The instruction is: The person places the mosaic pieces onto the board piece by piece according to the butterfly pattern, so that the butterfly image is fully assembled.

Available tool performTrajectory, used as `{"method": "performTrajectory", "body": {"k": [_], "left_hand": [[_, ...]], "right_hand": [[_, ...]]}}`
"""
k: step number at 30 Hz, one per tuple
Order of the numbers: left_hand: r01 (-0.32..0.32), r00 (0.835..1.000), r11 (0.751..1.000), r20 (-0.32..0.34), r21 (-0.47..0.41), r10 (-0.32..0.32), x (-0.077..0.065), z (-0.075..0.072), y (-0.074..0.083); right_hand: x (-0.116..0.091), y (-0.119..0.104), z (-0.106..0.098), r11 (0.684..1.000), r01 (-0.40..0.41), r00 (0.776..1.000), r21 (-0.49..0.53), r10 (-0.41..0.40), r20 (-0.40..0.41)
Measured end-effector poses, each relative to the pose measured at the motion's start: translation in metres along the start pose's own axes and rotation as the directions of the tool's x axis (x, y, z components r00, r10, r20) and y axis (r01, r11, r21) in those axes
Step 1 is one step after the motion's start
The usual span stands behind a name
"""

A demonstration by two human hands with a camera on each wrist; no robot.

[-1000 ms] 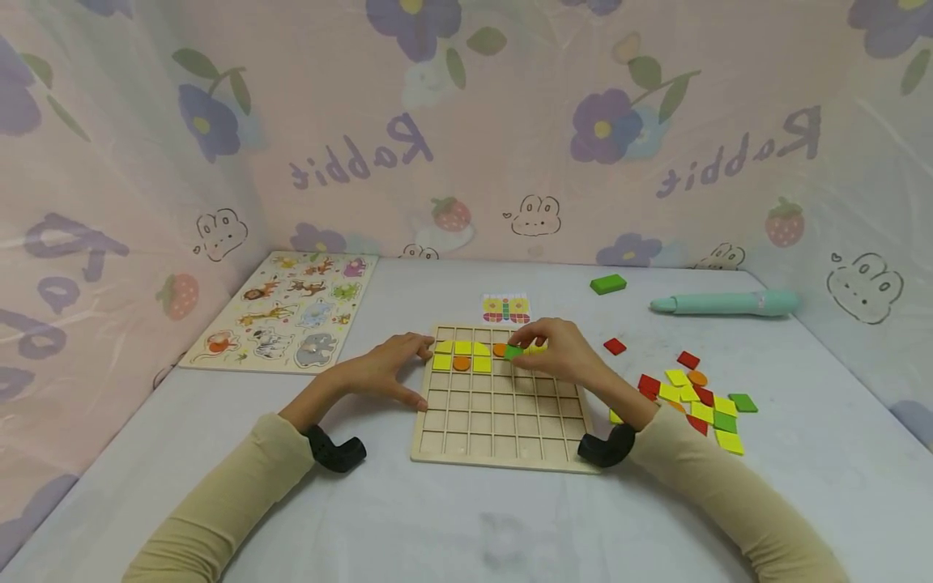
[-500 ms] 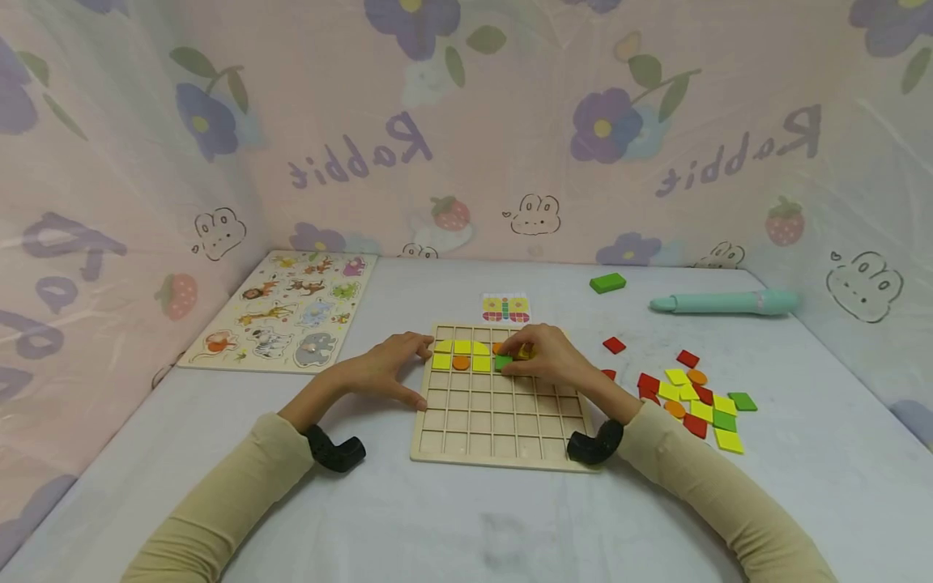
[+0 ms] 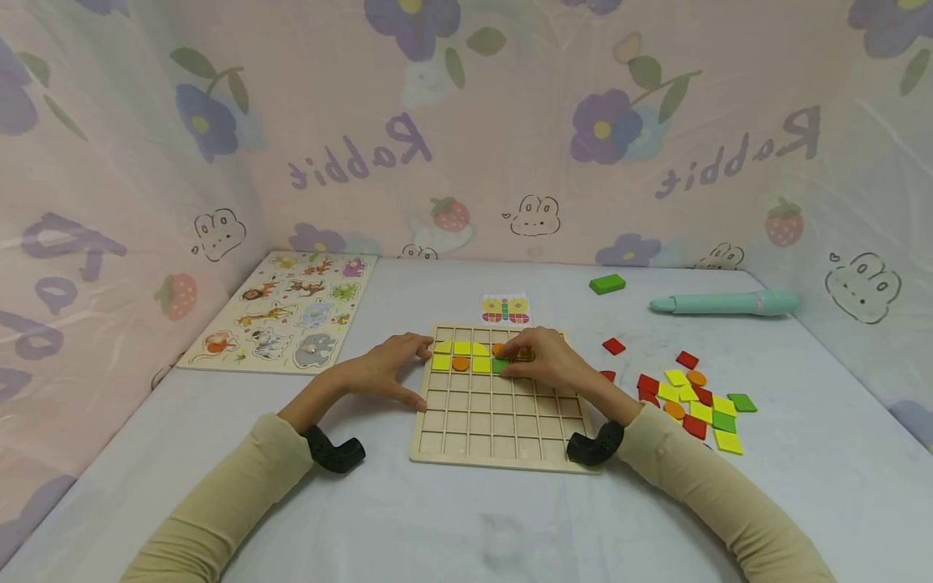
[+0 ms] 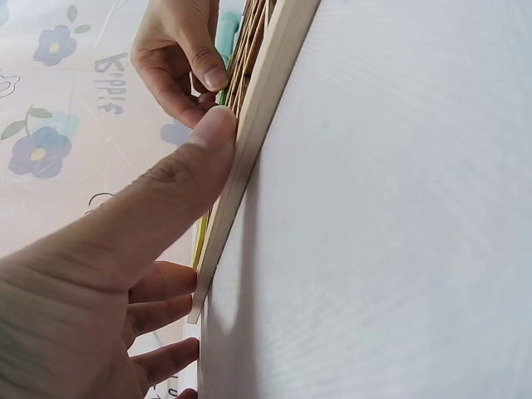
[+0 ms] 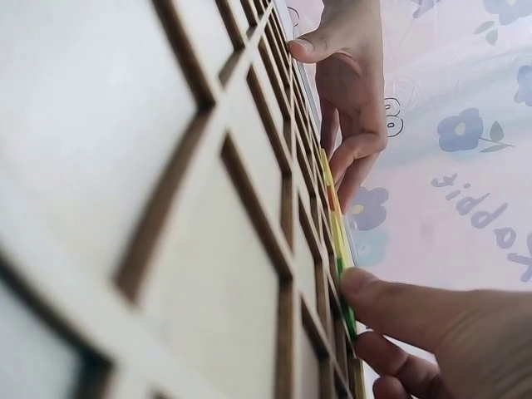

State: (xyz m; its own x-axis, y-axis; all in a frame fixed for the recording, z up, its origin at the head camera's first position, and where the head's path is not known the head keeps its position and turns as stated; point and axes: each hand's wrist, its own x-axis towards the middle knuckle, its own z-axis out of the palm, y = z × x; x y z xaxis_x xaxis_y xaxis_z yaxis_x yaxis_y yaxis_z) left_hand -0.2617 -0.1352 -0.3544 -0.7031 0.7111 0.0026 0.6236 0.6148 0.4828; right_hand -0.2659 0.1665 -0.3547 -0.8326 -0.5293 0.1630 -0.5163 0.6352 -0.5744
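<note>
A wooden grid board (image 3: pixel 481 445) lies on the table, with yellow tiles (image 3: pixel 441 363) and orange round tiles (image 3: pixel 461 364) in its upper rows. My left hand (image 3: pixel 382 371) rests along the board's left side, fingers spread. Its thumb (image 4: pixel 179 170) touches the board's edge in the left wrist view. Over the upper right of the board, my right hand (image 3: pixel 550 360) pinches a green square tile (image 3: pixel 499 367) at a cell right of the yellow ones. Thumb and index finger meet at the green tile (image 5: pixel 347 320) in the right wrist view. That hand covers several cells.
Loose red, yellow, green and orange tiles (image 3: pixel 701 411) are scattered right of the board. Behind it lies a butterfly pattern card (image 3: pixel 506 308). An animal puzzle board (image 3: pixel 280 312) is at left. A green block (image 3: pixel 608 283) and a mint-coloured pen (image 3: pixel 722 304) lie at back right.
My right hand has moved slightly left and nearer with the green tile, from beside the upper orange disc down to the row below. The left hand stays in place.
</note>
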Motion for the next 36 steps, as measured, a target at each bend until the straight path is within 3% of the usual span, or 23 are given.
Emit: {"method": "performTrajectory", "body": {"k": [5,10,20,26,32,36], "left_hand": [[-0.032,0.999,0.999,-0.023,0.001,0.032,-0.001,0.001,-0.001],[0.007,1.000,1.000,0.004,-0.010,-0.007,0.000,0.002,0.001],[0.017,1.000,1.000,0.012,-0.003,-0.016,0.000,0.000,0.001],[0.020,1.000,1.000,0.016,-0.010,-0.020,0.000,0.000,0.002],[0.014,1.000,1.000,0.016,-0.009,-0.014,-0.001,0.000,0.002],[0.016,1.000,1.000,0.015,-0.018,-0.016,-0.001,0.001,0.001]], "right_hand": [[-0.002,-0.003,-0.006,0.999,0.048,0.998,-0.009,-0.048,-0.029],[-0.015,0.000,-0.024,0.999,0.044,0.995,-0.031,-0.047,-0.091],[-0.082,0.039,-0.077,0.993,-0.073,0.980,-0.097,0.054,-0.191],[-0.123,0.057,-0.097,0.982,-0.105,0.984,-0.159,0.079,-0.160],[-0.147,0.069,-0.109,0.970,-0.138,0.981,-0.202,0.105,-0.166],[-0.157,0.086,-0.116,0.957,-0.202,0.971,-0.208,0.169,-0.167]]}}
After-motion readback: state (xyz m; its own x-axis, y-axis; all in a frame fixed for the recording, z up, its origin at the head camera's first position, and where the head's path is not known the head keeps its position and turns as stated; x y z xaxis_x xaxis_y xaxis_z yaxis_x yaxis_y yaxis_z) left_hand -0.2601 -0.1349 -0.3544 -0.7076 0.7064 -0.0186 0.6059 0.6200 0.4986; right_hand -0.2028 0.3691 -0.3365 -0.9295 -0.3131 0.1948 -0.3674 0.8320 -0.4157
